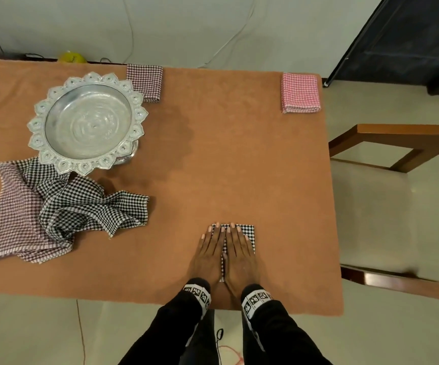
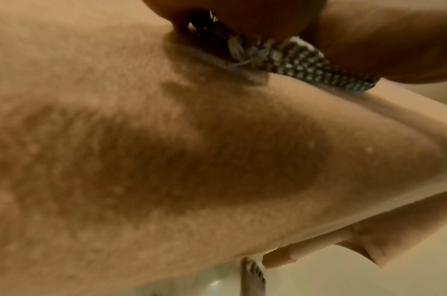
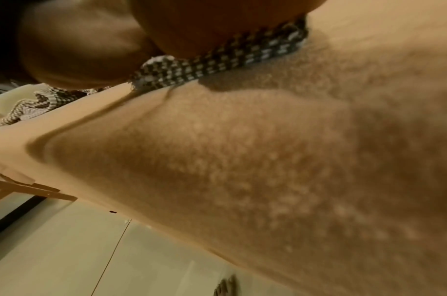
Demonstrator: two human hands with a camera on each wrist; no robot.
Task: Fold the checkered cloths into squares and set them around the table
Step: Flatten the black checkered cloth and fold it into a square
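A folded black-and-white checkered cloth (image 1: 249, 234) lies near the table's front edge, right of centre. My left hand (image 1: 211, 252) and right hand (image 1: 240, 252) press flat on it side by side, fingers straight. Both wrist views show the cloth's edge (image 2: 303, 66) (image 3: 212, 66) squeezed under my palms. A folded dark red checkered square (image 1: 145, 82) sits at the far edge. A folded pink checkered square (image 1: 300, 93) lies at the far right corner. Unfolded black-and-white cloth (image 1: 86, 209) and a maroon cloth (image 1: 10, 227) are heaped at the left.
An ornate silver tray (image 1: 88, 122) stands at the back left on the orange table cover (image 1: 226, 159). A wooden chair (image 1: 402, 146) is beside the table's right edge. A yellow object (image 1: 71, 58) sits behind the far edge.
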